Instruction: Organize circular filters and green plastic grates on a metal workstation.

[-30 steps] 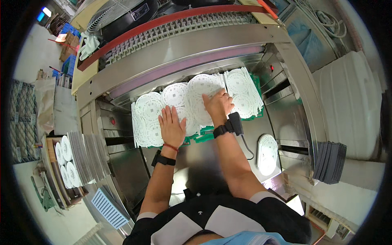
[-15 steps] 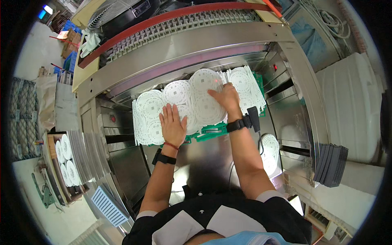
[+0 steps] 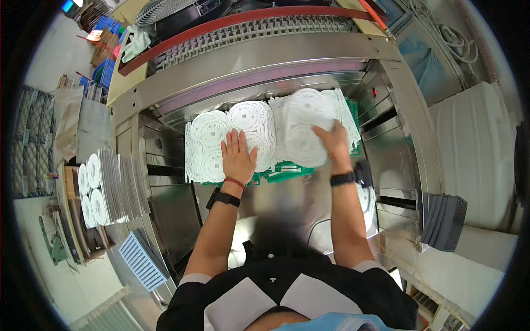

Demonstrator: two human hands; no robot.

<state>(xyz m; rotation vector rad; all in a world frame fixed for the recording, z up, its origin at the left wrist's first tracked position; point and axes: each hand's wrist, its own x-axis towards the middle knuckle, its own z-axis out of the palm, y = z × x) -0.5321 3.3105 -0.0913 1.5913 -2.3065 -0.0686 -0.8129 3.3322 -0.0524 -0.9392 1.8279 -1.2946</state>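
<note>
White circuit board panels with round discs lie in stacks across the metal machine. My left hand (image 3: 239,164) rests with fingers stretched, palm down, on the front of the middle stack (image 3: 251,115). Left of it sits another white stack (image 3: 207,132). In my right hand (image 3: 335,144) is a single white circuit board panel (image 3: 305,124), gripped at its right edge and blurred by motion. It hovers over the right part of the row and partly hides the white stack (image 3: 343,113) there. Green frames (image 3: 287,172) show beneath the stacks' front edges.
A steel crossbar (image 3: 259,52) and a toothed conveyor (image 3: 259,34) run behind the stacks. Upright white panels (image 3: 113,187) stand at the left beside a light blue slotted tray (image 3: 142,260). Black racks (image 3: 445,222) are at the right. More white discs (image 3: 365,207) lie below my right forearm.
My right hand has moved right, carrying the white panel off the middle stack toward the right stack. My left hand has stayed on the middle stack.
</note>
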